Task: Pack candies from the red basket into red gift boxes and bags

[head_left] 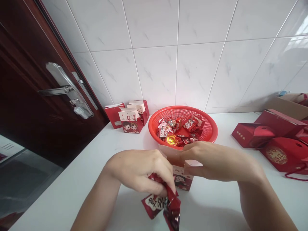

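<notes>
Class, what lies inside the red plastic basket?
The red plastic basket holds wrapped sweets, mostly red, one with a shiny gold patch. Whatever lies beneath the top ones is covered from view.

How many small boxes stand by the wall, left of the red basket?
3 visible: a cartoon-printed front box, a left box partly behind it, and a right box behind it. More may be hidden.

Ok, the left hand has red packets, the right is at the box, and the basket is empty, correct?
No: the basket isn't empty; the head view shows wrapped packets in it. The left hand does hold red packets; the right hand is at the box.
</notes>
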The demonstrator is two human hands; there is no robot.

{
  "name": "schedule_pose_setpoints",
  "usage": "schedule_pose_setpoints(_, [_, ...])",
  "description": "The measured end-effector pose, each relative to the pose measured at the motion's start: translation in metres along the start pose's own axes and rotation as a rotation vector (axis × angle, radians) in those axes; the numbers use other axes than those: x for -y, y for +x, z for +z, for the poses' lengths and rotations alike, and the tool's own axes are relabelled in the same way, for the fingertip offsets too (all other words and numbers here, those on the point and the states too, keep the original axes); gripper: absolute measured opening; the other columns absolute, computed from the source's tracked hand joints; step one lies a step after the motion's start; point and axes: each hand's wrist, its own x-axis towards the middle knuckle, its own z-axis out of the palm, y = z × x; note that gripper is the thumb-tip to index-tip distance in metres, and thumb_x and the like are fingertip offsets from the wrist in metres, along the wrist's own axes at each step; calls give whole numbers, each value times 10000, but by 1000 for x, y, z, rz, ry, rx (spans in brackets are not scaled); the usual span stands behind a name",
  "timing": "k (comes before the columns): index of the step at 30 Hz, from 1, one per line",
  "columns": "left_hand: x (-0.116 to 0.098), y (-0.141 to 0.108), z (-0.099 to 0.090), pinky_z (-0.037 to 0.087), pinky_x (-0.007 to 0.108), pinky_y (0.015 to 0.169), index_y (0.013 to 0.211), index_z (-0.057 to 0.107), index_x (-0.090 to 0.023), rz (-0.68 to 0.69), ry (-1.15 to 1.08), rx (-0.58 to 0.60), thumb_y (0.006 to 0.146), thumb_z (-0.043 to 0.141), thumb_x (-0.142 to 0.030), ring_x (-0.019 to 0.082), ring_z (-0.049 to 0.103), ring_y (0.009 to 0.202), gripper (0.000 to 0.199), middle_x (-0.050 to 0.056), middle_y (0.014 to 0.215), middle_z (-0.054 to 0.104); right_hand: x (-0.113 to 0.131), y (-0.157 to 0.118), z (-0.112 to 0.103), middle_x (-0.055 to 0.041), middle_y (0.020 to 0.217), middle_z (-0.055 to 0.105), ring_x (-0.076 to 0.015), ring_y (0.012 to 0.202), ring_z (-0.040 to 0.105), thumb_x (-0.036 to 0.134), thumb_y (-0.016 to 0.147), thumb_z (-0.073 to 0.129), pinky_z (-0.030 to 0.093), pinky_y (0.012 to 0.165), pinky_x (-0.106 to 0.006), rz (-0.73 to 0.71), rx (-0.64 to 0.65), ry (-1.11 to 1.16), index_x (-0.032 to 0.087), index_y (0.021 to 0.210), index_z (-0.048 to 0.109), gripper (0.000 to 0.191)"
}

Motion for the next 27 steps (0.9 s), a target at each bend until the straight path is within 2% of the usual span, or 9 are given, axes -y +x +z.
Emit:
schedule_pose_setpoints(3, [4,5,0,549,252,759,1019,803,-142,-38,27,-70,897,635,-80,200,725,828,217,108,927,794,-6,-3,-6,-27,730,618,-161,636,540,309,976,561,371,585,-283,115,47,18,203,777,662,247])
schedule_pose_setpoints(6, [7,8,0,532,250,735,1026,801,-149,-94,40,-116,897,640,-86,186,712,813,216,92,913,783,-14,-2,-9,-44,800,636,-167,686,555,304,974,551,358,588,-283,204,-1,2,198,765,652,255])
schedule_pose_setpoints(9, [7,8,-1,507,236,700,1015,802,-166,-141,54,-149,890,646,-94,163,686,770,212,61,865,763,-21,0,-9,-48,853,659,-172,739,579,318,975,557,365,607,-277,149,-32,27,201,781,680,258])
schedule_pose_setpoints(13, [6,7,-1,483,224,662,1000,795,-170,-219,50,-163,873,630,-87,144,664,730,224,42,858,751,-26,1,-9,-37,780,676,-155,685,578,353,984,550,384,604,-273,83,35,133,191,790,715,302])
schedule_pose_setpoints(17, [5,6,-2,465,231,588,960,781,-156,-272,-26,-155,868,597,-107,132,631,618,211,35,787,725,-27,2,-11,-37,831,712,-141,679,588,243,951,550,397,580,-258,93,75,188,179,868,745,222])
schedule_pose_setpoints(21, [4,8,-4,442,230,558,896,760,-154,-279,-142,-180,856,619,-142,118,571,578,147,6,692,661,-28,6,-12,-24,771,686,-138,672,582,154,868,595,394,575,-246,54,123,164,174,737,696,167])
schedule_pose_setpoints(24, [6,10,-5,463,228,612,900,747,-166,-244,-227,-266,871,645,-190,122,588,667,109,8,773,677,-30,7,-12,-18,798,681,-135,700,591,112,842,579,419,612,-238,6,140,212,178,776,674,134])
schedule_pose_setpoints(27, [12,12,-5,479,237,661,932,739,-178,-251,-221,-430,907,650,-267,128,602,728,128,4,832,691,-31,7,-12,-1,763,623,-124,668,546,126,832,590,400,592,-234,17,120,196,183,747,600,103])
